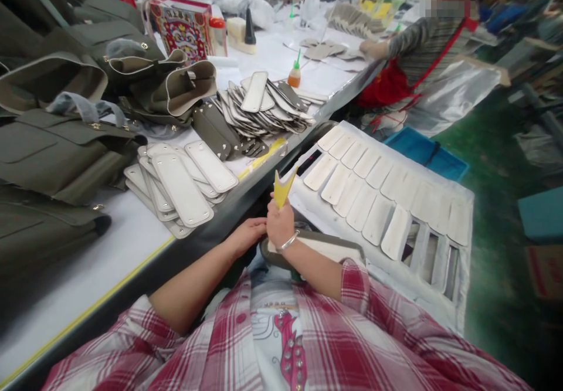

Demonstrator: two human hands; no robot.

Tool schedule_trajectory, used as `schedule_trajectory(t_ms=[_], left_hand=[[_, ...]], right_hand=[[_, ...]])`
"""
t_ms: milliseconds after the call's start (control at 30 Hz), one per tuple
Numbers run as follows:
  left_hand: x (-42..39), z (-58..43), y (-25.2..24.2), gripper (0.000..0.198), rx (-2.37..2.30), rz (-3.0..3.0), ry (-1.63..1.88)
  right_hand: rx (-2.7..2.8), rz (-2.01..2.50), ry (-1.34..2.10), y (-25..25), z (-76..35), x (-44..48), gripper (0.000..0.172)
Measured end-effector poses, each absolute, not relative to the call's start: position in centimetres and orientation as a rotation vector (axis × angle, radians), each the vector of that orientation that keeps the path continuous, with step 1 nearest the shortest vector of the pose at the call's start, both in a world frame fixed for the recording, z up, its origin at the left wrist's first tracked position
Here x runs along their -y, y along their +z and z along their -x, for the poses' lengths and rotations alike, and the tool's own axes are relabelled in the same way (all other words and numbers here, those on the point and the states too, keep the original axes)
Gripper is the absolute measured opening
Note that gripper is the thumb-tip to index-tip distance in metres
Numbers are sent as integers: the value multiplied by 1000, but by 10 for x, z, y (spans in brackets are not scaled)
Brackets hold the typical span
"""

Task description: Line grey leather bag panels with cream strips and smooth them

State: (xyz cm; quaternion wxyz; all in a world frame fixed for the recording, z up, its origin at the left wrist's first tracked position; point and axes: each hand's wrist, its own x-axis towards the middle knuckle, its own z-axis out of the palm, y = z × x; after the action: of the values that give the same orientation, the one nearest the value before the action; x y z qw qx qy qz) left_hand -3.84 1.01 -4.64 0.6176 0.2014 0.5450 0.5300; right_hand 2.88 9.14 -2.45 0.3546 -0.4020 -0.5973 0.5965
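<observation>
My right hand (280,221), with a silver bangle at its wrist, is closed around a flat yellow piece with a V-shaped notch (284,190) that sticks up from the fist. My left hand (250,234) lies just beside it, its fingers pressed together and the fingertips against the right hand; what they pinch, if anything, is hidden. Under both hands, in my lap, is an olive-green piece with a cream inner face (325,249), partly covered by my right forearm. On the table to the left lies a loose stack of pale rounded panels with small metal studs (180,189).
A rack board with rows of cream panels (365,186) stands on the right. Olive bags (53,150) crowd the table's left, with a heap of panels (264,106) and a bottle of amber liquid (294,74) beyond. A co-worker (422,51) is at the table's far right.
</observation>
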Motion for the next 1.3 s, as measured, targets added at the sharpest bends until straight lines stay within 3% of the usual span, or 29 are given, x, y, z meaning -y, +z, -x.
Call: schedule_trajectory(t_ms=[100,233,333,800,933,1067,1300], left_hand=[[-9,35,-45,31,-1255,-496,1258],[-7,32,-41,32,-1249,-546,1287],[-5,34,-43,37,-1227,-541,1290],[-3,43,-46,38,-1047,-480,1330],[-9,58,-27,54,-909,-477,1561],[-24,70,-16,60,-917,-550,1678],[-18,67,-34,47,-1155,-551,1797]], right_hand=[[1642,984,1361,-16,-32,-83,22],[1297,1023,1802,-7,-34,-91,26],[1153,987,1935,2,-41,-103,29],[1808,797,1980,5,-25,-112,39],[1999,627,1849,-4,-23,-113,26],[2349,435,1573,-2,-20,-115,29],[2598,207,1526,10,-8,-115,20]])
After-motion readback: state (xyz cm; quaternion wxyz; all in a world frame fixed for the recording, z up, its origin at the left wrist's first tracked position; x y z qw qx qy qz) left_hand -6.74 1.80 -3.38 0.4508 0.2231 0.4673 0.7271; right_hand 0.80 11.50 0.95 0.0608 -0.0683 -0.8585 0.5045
